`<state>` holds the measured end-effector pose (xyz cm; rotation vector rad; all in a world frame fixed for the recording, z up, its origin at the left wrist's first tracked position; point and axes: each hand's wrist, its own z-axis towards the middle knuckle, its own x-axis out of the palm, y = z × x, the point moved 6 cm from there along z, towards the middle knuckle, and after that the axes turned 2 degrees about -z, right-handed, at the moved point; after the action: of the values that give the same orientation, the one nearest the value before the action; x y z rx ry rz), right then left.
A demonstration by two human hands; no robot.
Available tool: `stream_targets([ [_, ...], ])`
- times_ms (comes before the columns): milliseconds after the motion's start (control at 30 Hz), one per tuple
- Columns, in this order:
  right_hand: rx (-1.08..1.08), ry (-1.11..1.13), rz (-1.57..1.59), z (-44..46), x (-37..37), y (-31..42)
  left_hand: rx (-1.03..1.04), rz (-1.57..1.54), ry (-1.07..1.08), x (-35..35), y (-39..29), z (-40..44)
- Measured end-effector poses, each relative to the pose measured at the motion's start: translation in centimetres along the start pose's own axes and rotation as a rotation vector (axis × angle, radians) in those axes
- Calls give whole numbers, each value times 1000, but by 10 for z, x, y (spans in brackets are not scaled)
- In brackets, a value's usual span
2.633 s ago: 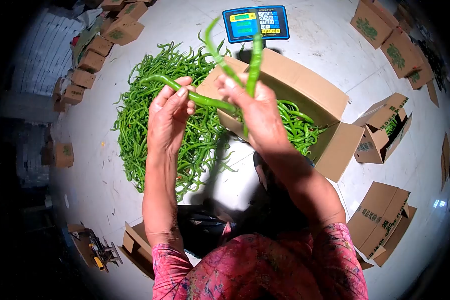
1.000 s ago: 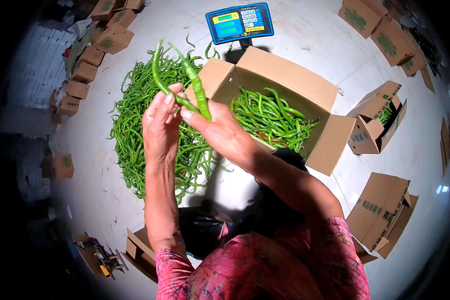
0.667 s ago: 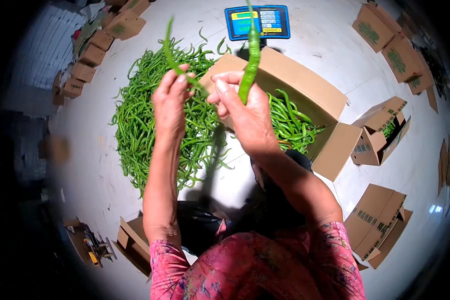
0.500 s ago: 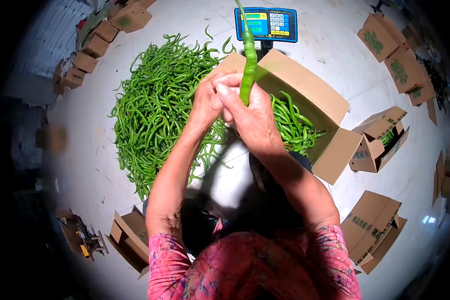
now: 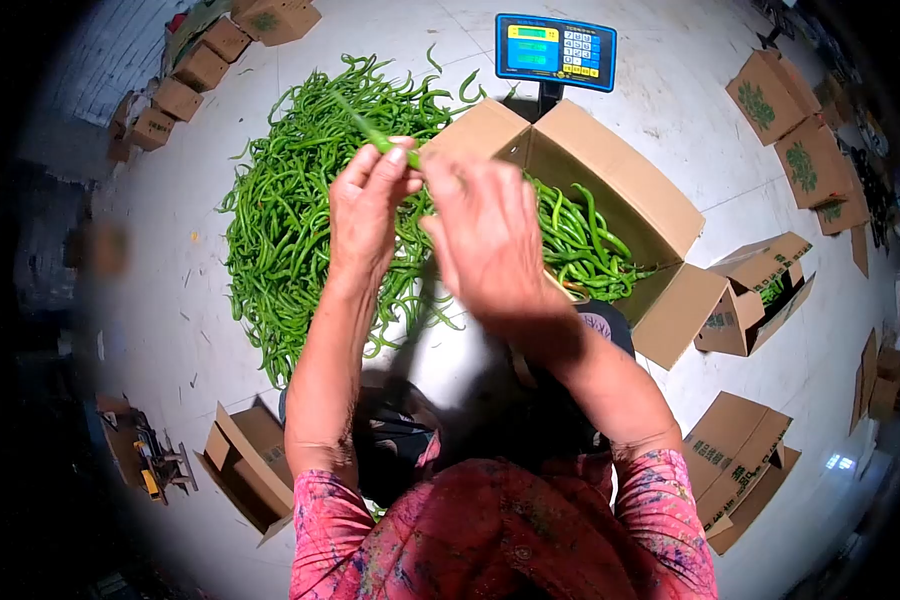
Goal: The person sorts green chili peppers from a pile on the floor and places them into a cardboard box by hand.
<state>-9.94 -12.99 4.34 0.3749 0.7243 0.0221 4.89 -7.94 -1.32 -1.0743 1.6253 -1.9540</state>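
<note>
A long green chili pepper (image 5: 377, 138) is pinched between the thumb and fingers of my left hand (image 5: 363, 215). Its thin end points up and to the left, smeared by motion. Beside it, my right hand (image 5: 492, 225) is blurred, back upward, close to the pepper's thick end; whether it touches the pepper I cannot tell. Beneath and left of my hands spreads a big pile of green chili peppers (image 5: 280, 220) on the floor. To the right, an open cardboard box (image 5: 615, 175) holds more peppers (image 5: 582, 245), partly hidden by my right hand.
Behind the box stands a blue scale display (image 5: 555, 50). A smaller open carton (image 5: 755, 290) with some peppers is at the right. Other cartons (image 5: 740, 455) lie at lower right, and an open one (image 5: 250, 465) at lower left. Stacked boxes (image 5: 795, 150) line the edges.
The pepper has gone from upright in my right hand to my left hand, tilting up-left. My hands, together before, have come apart, the left one shifting left.
</note>
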Motion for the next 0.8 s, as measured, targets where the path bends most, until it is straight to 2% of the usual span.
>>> stream_targets([
  [33,-108,-29,118,-3,0,15,-23,-40,-52,-15,6,7],
  [100,-213,296,307,-18,20,40,-18,-17,-96,-36,11,15],
  [200,-239,678,280,-56,58,41,-69,-89,-115,-40,18,12],
  [267,-229,761,159,-71,73,36,-121,-88,-141,-32,30,10],
  [300,-245,803,105,-75,79,37,-109,-69,-97,-19,39,7],
  [367,-340,653,13,-70,78,41,-263,18,129,-2,78,1],
  [400,-278,833,66,-64,83,42,-365,151,179,4,85,-6],
  [433,-226,779,153,-66,84,39,-368,226,224,2,92,-9],
  [500,-163,847,242,-66,77,38,-334,354,364,-17,97,-14],
  [567,-68,978,218,-66,79,38,-371,425,390,-57,90,-20],
  [700,-237,988,84,-57,74,51,-253,906,179,-193,75,-25],
  [800,-281,1007,88,-53,76,60,-267,1190,-78,-298,75,-44],
])
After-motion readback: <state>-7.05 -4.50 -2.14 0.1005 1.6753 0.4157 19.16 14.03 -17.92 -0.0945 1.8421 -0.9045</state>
